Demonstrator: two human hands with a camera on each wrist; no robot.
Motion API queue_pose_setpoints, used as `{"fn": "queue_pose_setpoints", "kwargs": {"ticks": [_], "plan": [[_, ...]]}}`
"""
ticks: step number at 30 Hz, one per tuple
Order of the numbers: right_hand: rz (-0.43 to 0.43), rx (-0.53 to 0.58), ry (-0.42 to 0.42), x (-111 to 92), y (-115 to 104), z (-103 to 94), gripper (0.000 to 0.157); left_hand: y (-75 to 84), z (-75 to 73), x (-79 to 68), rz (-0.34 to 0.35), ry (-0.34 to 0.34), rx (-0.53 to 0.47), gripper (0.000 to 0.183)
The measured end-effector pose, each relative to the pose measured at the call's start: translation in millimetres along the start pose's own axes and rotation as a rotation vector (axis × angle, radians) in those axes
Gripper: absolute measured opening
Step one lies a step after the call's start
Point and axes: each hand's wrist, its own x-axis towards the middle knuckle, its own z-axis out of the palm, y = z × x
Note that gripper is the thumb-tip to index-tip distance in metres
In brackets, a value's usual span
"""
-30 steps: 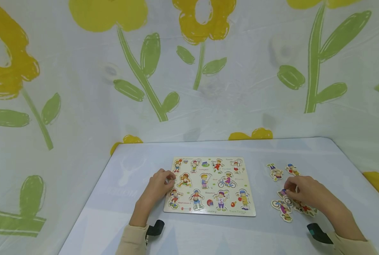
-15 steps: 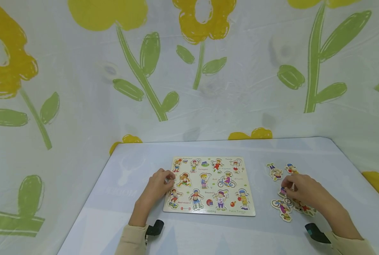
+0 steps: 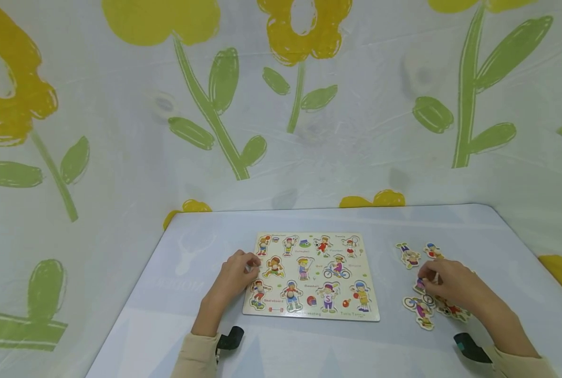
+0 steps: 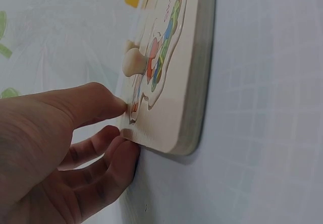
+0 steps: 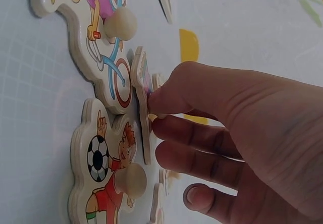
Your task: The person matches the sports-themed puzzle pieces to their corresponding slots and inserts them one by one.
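A wooden puzzle board (image 3: 319, 321) with several printed sports figures lies in the middle of the table. My left hand (image 3: 236, 275) holds its left edge, thumb at the upper face and fingers curled against the side. Close up in the left wrist view, a round knob (image 4: 134, 62) stands up from the board. Over at the right, my right hand (image 3: 453, 286) pinches a small puzzle piece with purple on it (image 5: 143, 98) between thumb and forefinger, largely hidden by the fingers. Close to it lie the bicycle piece (image 3: 422, 314) and the football piece (image 5: 103, 183).
Behind the right hand lie an upside-down figure piece (image 3: 408, 256) and a blue-capped figure piece (image 3: 432, 250). The white table (image 3: 167, 310) runs back to a flower-patterned cloth wall (image 3: 356, 157). A black wrist camera (image 3: 231, 337) sits on the left wrist.
My right hand has shifted slightly left over the purple puzzle piece. The left hand and the board stay where they were.
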Motion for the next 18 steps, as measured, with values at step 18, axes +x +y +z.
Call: {"fn": "queue_pose_setpoints", "kwargs": {"ticks": [18], "plan": [[-0.011, -0.009, 0.004, 0.9, -6.9, -0.8, 0.011, 0.4, -1.5, -0.5, -0.029, -0.018, -0.031, 0.009]]}}
